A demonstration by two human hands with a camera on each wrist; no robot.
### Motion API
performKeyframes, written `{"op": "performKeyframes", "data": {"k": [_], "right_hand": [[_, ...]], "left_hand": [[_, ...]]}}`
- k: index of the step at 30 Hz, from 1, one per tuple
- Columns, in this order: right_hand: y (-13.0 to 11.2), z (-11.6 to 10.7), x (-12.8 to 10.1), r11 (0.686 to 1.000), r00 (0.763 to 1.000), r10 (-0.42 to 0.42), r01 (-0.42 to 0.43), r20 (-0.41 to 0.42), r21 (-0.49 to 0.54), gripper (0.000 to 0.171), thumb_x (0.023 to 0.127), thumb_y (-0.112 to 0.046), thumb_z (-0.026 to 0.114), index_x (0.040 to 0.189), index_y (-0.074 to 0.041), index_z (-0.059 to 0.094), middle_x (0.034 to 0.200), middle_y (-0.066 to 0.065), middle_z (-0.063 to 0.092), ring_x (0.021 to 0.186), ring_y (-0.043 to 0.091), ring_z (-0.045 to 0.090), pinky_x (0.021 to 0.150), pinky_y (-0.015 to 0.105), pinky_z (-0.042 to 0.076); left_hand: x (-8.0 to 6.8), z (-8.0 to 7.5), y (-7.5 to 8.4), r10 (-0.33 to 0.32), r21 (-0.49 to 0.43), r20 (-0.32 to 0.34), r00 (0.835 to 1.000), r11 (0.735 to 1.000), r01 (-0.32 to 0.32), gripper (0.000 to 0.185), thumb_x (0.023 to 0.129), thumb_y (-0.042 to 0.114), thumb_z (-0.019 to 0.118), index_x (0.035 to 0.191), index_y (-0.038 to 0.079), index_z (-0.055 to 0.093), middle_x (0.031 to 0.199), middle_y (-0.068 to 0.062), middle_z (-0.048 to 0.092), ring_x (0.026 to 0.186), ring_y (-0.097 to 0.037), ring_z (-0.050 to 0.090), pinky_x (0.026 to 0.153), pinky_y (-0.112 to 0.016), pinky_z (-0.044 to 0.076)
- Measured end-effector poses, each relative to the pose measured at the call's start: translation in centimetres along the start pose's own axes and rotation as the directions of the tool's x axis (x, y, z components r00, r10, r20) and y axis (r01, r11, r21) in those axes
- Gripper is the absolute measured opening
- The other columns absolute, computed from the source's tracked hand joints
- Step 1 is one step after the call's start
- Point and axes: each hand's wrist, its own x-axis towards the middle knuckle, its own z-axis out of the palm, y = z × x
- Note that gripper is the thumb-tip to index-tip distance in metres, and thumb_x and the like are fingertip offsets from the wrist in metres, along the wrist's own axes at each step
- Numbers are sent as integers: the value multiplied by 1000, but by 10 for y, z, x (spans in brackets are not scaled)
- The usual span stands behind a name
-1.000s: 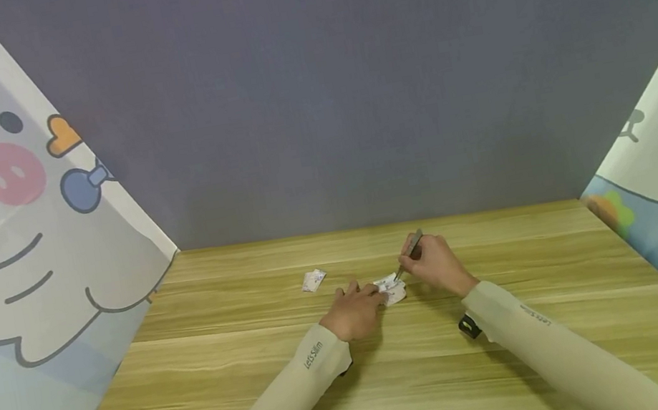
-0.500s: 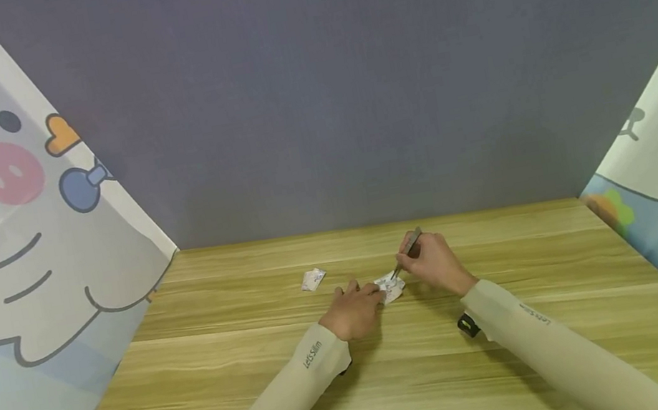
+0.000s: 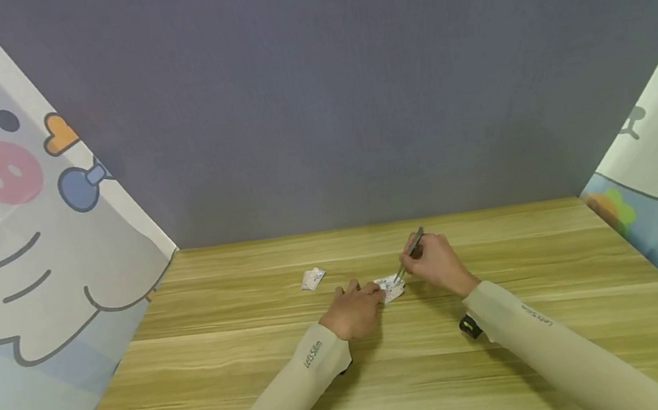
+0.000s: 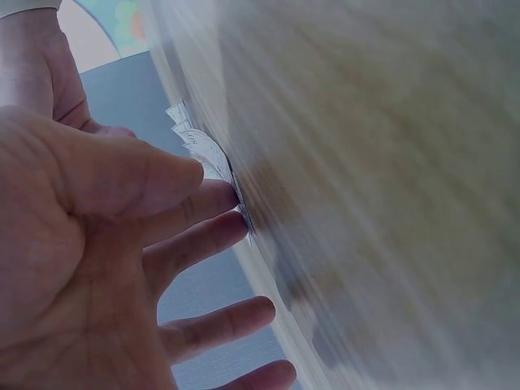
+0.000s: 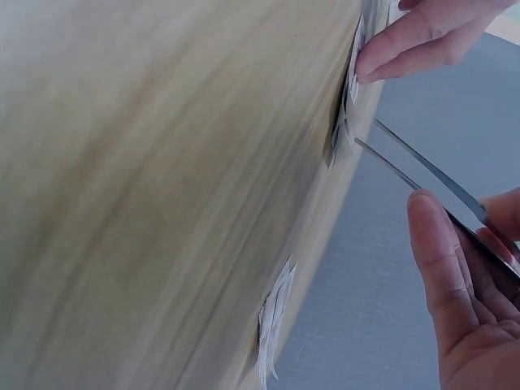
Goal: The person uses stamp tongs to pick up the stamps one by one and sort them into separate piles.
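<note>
Far left on table [image 3: 229, 352]: small overlapping stack of printed paper slips [image 3: 313, 279], well apart from both hands. Next, left hand [image 3: 352, 313], fingers extended and spread, index and middle fingertips resting on a second paper pile [image 3: 392, 289] (slips fanned, edges lifting), gripping nothing. Then metal tweezers [image 3: 417, 239], prongs apart, tips at that pile (contact: can't tell). Right hand [image 3: 440, 265] pinches them between thumb and fingers.

Paper slips [image 3: 313, 279] lie on the table [image 3: 412, 387], left of a paper stack [image 3: 392, 290] and tweezers [image 3: 416, 240].
</note>
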Motion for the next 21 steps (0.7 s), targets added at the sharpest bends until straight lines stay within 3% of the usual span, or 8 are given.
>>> {"op": "performKeyframes", "data": {"k": [15, 21], "right_hand": [[-6, 3, 2, 1000, 1000, -17, 17, -10, 20, 10, 90, -10, 63, 80, -7, 65, 66, -2, 62, 58, 14, 60, 53, 31, 50], [-5, 4, 2, 999, 999, -37, 37, 1, 35, 7, 91, -6, 60, 84, -5, 63, 68, 1, 63, 59, 17, 63, 50, 29, 50]], "left_hand": [[-2, -1, 0, -2, -24, -1, 1000, 1000, 2, 43, 99, 15, 49, 141, 25, 47, 143, 10, 37, 118, -20, 38, 95, -45, 35], [-2, -1, 0, -11, -24, 14, 1000, 1000, 11, 44, 99, 15, 48, 142, 25, 45, 146, 10, 34, 126, -22, 34, 98, -46, 34]]}}
